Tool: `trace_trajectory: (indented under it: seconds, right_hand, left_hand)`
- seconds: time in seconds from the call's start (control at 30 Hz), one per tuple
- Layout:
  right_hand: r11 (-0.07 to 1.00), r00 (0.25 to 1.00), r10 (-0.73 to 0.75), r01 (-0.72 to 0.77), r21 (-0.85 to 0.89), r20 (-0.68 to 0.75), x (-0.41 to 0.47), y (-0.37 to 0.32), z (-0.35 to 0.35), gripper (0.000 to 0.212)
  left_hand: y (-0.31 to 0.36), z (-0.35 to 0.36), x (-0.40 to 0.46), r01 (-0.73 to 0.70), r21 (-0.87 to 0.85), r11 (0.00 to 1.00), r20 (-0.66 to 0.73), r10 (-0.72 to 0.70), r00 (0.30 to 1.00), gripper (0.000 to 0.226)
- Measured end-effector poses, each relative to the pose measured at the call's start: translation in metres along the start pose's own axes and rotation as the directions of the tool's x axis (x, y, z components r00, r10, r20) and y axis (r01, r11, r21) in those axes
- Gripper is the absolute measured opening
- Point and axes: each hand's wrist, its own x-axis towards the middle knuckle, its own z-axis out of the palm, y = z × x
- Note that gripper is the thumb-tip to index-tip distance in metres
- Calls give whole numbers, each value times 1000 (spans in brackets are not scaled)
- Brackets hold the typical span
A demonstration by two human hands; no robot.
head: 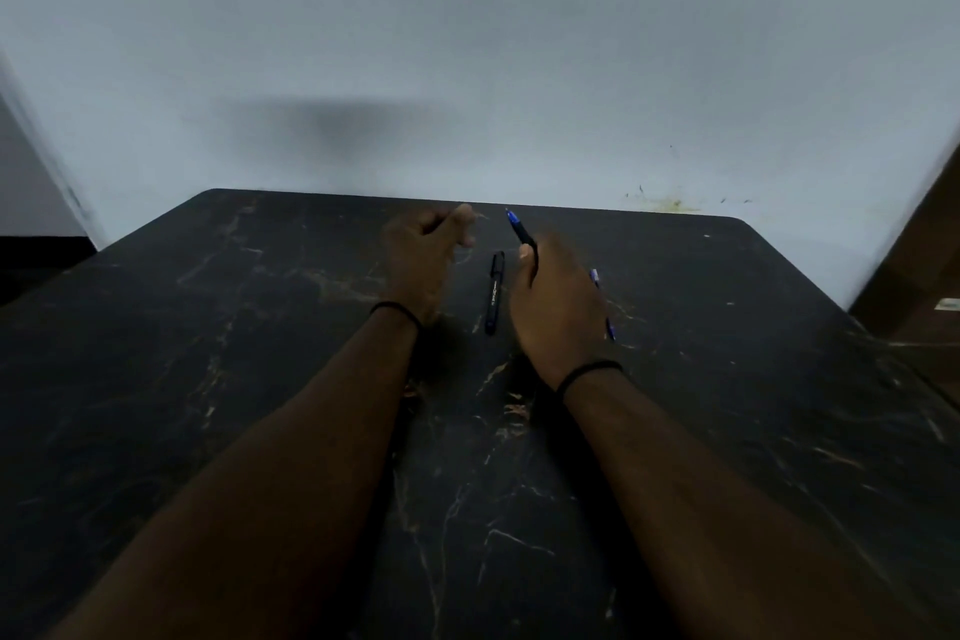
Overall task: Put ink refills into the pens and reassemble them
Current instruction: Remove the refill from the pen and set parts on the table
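Two hands are over the dark marbled tabletop (675, 431), and your forearms reach in from the near edge; your right hand (558, 312) grasps a black pen (521, 230) whose blue tip points up and away toward the pale wall (467, 42), your fingers (525, 259) wrapped around its lower barrel; your left hand (421, 265) is loosely curled, thumb and fingers drawn together, and whether it pinches anything small you cannot tell from this blurred view; between the two hands a second black pen (494, 294) lies flat on the tabletop, running roughly front to back, apart from both hands; just right of your right hand a thin blue piece (602, 304) shows, partly hidden by the hand; a dark band (395, 311) circles each wrist.
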Motion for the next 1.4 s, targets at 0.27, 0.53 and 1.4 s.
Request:
trace_trajectory:
  seconds: [0.27,0.53,1.4]
  right_hand:
    - [853,993,-11,-54,519,120,2,-4,4,27]
    - [221,714,-161,-646,730,681,9,0,-6,33]
    - [325,659,-161,-667,670,734,9,-1,-5,34]
  left_hand:
    - [-4,-4,4,322,-351,879,619,-40,784,28]
    - [-13,-12,10,352,-346,870,694,-16,720,32]
    - [-7,-9,6,386,-471,793,663,30,748,24]
